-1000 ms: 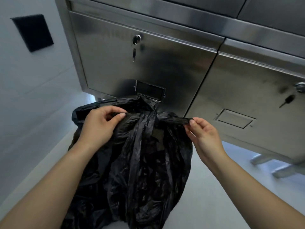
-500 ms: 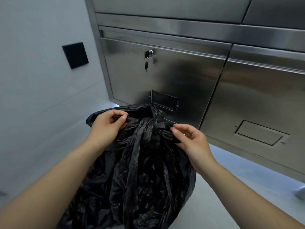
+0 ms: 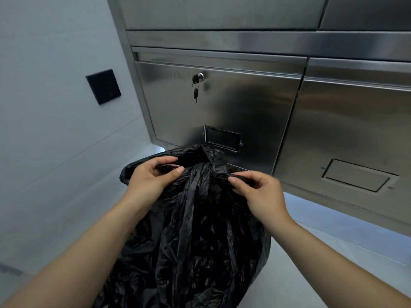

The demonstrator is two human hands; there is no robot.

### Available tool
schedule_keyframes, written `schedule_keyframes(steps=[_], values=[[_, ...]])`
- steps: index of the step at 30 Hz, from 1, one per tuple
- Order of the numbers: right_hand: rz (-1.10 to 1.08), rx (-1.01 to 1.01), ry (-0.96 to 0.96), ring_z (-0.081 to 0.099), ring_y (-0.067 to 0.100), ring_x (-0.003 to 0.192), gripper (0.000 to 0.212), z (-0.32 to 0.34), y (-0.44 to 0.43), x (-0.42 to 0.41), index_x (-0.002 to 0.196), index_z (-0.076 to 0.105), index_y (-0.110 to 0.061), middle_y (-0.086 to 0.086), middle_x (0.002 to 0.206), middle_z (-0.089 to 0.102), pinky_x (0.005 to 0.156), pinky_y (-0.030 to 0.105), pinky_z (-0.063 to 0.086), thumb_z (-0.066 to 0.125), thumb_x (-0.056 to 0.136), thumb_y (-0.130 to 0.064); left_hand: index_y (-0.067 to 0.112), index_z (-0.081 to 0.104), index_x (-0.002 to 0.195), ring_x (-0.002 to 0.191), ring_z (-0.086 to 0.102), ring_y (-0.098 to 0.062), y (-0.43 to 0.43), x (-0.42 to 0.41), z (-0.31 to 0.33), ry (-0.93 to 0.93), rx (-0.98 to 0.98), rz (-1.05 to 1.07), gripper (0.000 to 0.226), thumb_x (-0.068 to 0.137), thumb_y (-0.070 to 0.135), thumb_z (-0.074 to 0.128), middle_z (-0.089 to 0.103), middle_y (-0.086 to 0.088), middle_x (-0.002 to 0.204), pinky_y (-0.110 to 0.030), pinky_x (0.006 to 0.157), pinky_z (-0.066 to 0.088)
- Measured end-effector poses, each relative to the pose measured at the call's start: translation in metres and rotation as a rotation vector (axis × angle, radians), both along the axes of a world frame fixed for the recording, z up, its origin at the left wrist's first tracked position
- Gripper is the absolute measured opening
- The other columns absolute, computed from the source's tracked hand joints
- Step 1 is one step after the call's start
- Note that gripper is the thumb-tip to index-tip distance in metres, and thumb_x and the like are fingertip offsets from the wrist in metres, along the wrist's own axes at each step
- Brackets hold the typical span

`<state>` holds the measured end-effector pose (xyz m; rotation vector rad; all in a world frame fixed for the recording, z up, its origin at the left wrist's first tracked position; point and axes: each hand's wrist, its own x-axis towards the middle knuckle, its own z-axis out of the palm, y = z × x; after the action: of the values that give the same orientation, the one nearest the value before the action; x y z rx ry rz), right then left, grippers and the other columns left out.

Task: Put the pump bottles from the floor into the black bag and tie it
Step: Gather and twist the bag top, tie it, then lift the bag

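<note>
As the tying step gets under way, a person stands over the black bag point(image 3: 195, 236), which sits on the pale floor point(image 3: 311, 270) directly in front of a stainless steel cabinet point(image 3: 244, 103), its gathered top just below the cabinet's small label holder point(image 3: 222, 138). In the head view, the only one, the left hand point(image 3: 151, 181) pinches a twisted strip of the bag's rim between thumb and fingers, and the right hand point(image 3: 260, 192) is closed the same way on the opposite strip, the two hands near each other above the crumpled plastic. No pump bottles are visible on the floor; whether they are inside cannot be seen. A key point(image 3: 195, 94) hangs from the cabinet lock. The next move appears to call for crossing the two strips and pulling a knot snug without tearing the thin film.
</note>
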<state>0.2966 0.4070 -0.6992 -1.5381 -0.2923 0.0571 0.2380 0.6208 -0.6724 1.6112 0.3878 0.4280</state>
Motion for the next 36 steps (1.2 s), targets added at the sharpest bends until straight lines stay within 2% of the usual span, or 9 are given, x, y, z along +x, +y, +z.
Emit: schedule_keyframes(steps=[4, 7, 11, 16, 21, 26, 30, 34, 36], values=[[0.004, 0.086, 0.043, 0.067, 0.005, 0.068, 0.021, 0.009, -0.003, 0.007, 0.065, 0.075, -0.024, -0.007, 0.068, 0.072, 0.063, 0.015, 0.053, 0.072, 0.078, -0.008, 0.023, 0.071, 0.074, 0.060, 0.065, 0.002, 0.003, -0.001, 0.005, -0.033, 0.053, 0.040, 0.016, 0.070, 0.010, 0.079, 0.073, 0.010, 0.065, -0.009, 0.059, 0.049], [0.015, 0.055, 0.100, 0.065, 0.003, 0.064, 0.018, 0.011, -0.016, 0.010, 0.069, 0.073, -0.019, -0.004, 0.067, 0.070, 0.059, 0.013, 0.053, 0.069, 0.080, -0.005, 0.025, 0.070, 0.073, 0.061, 0.063, 0.004, 0.017, -0.009, 0.008, 0.000, 0.153, 0.037, 0.018, 0.072, 0.008, 0.077, 0.071, 0.005, 0.075, -0.008, 0.066, 0.049], [-0.062, 0.057, 0.189, 0.064, 0.002, 0.060, 0.012, 0.006, -0.034, 0.014, 0.073, 0.070, -0.013, 0.001, 0.068, 0.067, 0.059, 0.013, 0.052, 0.067, 0.083, -0.005, 0.020, 0.068, 0.077, 0.052, 0.060, 0.006, 0.032, -0.019, 0.010, 0.031, 0.154, 0.107, 0.017, 0.075, 0.004, 0.074, 0.068, 0.000, 0.076, -0.008, 0.057, 0.049], [-0.012, 0.070, 0.077, 0.066, 0.003, 0.064, 0.013, 0.020, -0.021, 0.014, 0.072, 0.071, -0.017, -0.008, 0.063, 0.068, 0.060, 0.016, 0.054, 0.069, 0.082, -0.010, 0.022, 0.070, 0.081, 0.057, 0.061, 0.005, 0.027, -0.017, 0.019, -0.033, 0.246, 0.100, 0.015, 0.080, 0.007, 0.070, 0.067, 0.008, 0.074, -0.009, 0.062, 0.048], [0.124, 0.145, 0.049, 0.063, 0.001, 0.071, 0.018, 0.024, 0.001, 0.003, 0.073, 0.069, -0.023, -0.014, 0.065, 0.063, 0.069, 0.029, 0.058, 0.065, 0.084, -0.010, 0.029, 0.072, 0.088, 0.079, 0.066, -0.008, 0.009, -0.013, 0.020, -0.089, 0.100, -0.029, 0.020, 0.077, 0.013, 0.072, 0.073, 0.004, 0.084, -0.021, 0.083, 0.051], [0.076, 0.099, -0.006, 0.066, 0.010, 0.080, 0.005, 0.019, 0.005, 0.001, 0.079, 0.070, -0.025, -0.008, 0.078, 0.069, 0.074, 0.033, 0.058, 0.069, 0.082, -0.022, 0.035, 0.076, 0.078, 0.083, 0.068, -0.004, 0.007, -0.014, 0.014, -0.125, 0.053, 0.010, 0.015, 0.080, 0.023, 0.067, 0.076, 0.011, 0.083, -0.017, 0.078, 0.053], [0.046, 0.098, -0.006, 0.067, 0.023, 0.092, 0.004, 0.015, 0.012, -0.004, 0.083, 0.069, -0.028, 0.001, 0.093, 0.073, 0.079, 0.044, 0.057, 0.069, 0.080, -0.031, 0.035, 0.076, 0.084, 0.095, 0.068, -0.007, 0.000, -0.012, 0.010, -0.123, 0.016, -0.038, 0.014, 0.083, 0.033, 0.062, 0.076, 0.010, 0.093, -0.022, 0.086, 0.050], [-0.014, 0.214, 0.044, 0.069, 0.014, 0.086, 0.013, 0.018, 0.023, -0.009, 0.084, 0.065, -0.032, -0.001, 0.086, 0.074, 0.079, 0.040, 0.054, 0.064, 0.086, -0.019, 0.037, 0.073, 0.089, 0.096, 0.067, -0.002, -0.002, -0.008, 0.013, -0.157, 0.082, -0.064, 0.022, 0.087, 0.018, 0.063, 0.076, 0.011, 0.094, -0.018, 0.085, 0.050], [-0.053, 0.258, 0.055, 0.069, 0.015, 0.083, 0.012, 0.021, 0.026, -0.008, 0.091, 0.062, -0.029, 0.000, 0.081, 0.073, 0.081, 0.041, 0.054, 0.061, 0.089, -0.018, 0.036, 0.070, 0.094, 0.096, 0.067, 0.000, -0.004, -0.008, 0.015, -0.158, 0.120, -0.079, 0.019, 0.083, 0.021, 0.067, 0.075, 0.012, 0.094, -0.014, 0.086, 0.049]])
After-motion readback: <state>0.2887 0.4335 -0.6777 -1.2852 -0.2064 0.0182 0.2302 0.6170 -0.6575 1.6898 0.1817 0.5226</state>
